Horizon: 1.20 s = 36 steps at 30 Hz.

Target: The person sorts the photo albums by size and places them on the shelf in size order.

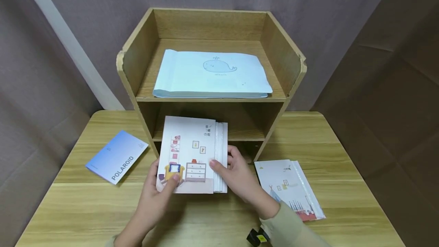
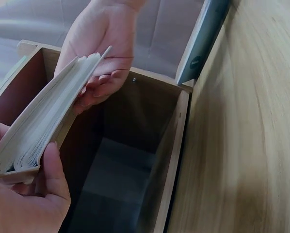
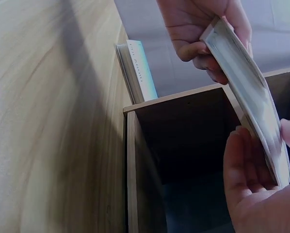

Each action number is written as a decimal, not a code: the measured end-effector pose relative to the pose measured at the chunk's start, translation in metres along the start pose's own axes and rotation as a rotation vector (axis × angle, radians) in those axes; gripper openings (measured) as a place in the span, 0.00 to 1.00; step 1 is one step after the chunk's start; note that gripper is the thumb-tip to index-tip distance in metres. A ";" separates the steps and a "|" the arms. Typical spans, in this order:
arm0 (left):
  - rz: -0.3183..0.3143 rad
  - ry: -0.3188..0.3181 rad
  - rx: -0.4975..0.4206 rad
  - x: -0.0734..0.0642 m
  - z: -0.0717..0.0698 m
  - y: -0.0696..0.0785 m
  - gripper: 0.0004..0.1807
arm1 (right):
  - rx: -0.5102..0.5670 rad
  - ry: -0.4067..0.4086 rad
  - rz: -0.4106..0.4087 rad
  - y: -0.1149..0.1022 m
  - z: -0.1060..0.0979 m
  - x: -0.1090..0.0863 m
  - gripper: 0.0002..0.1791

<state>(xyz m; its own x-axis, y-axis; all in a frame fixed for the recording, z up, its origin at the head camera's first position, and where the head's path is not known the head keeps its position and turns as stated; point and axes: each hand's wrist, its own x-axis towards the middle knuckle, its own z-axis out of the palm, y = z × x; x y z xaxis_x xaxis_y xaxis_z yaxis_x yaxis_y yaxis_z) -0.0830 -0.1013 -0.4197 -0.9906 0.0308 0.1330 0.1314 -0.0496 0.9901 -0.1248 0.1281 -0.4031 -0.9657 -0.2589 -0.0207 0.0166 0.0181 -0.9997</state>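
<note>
Both hands hold a small white photo album [image 1: 192, 155] in front of the shelf. Its cover carries drawings of an armchair and a drawer chest, and layered page edges show along its right side. My left hand [image 1: 156, 197] grips the left lower corner, thumb on the cover and fingers behind. On the other side, my right hand [image 1: 240, 176] pinches the page edges, with its thumb in front. In the left wrist view, the album [image 2: 43, 114] shows its thick page block edge-on between the two hands. The right wrist view also shows the album [image 3: 247, 87] edge-on.
The wooden shelf [image 1: 210, 100] stands at the back of the table [image 1: 68, 216]. A light blue whale album [image 1: 212, 73] lies on its top level. A blue POLAROID album [image 1: 116, 157] lies left of the shelf, another white illustrated album [image 1: 286, 186] at the right, partly behind my right wrist.
</note>
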 end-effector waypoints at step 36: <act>-0.023 0.063 0.010 0.024 -0.022 0.026 0.27 | -0.063 -0.111 -0.058 0.000 0.013 -0.003 0.24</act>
<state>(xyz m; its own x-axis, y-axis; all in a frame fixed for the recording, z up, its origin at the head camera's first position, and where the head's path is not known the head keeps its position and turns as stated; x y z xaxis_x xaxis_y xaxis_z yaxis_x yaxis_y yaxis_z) -0.1039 -0.1237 -0.3921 -0.9937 -0.0310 0.1079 0.1091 -0.0397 0.9932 -0.1185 0.1159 -0.4034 -0.9299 -0.3665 0.0318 -0.0577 0.0599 -0.9965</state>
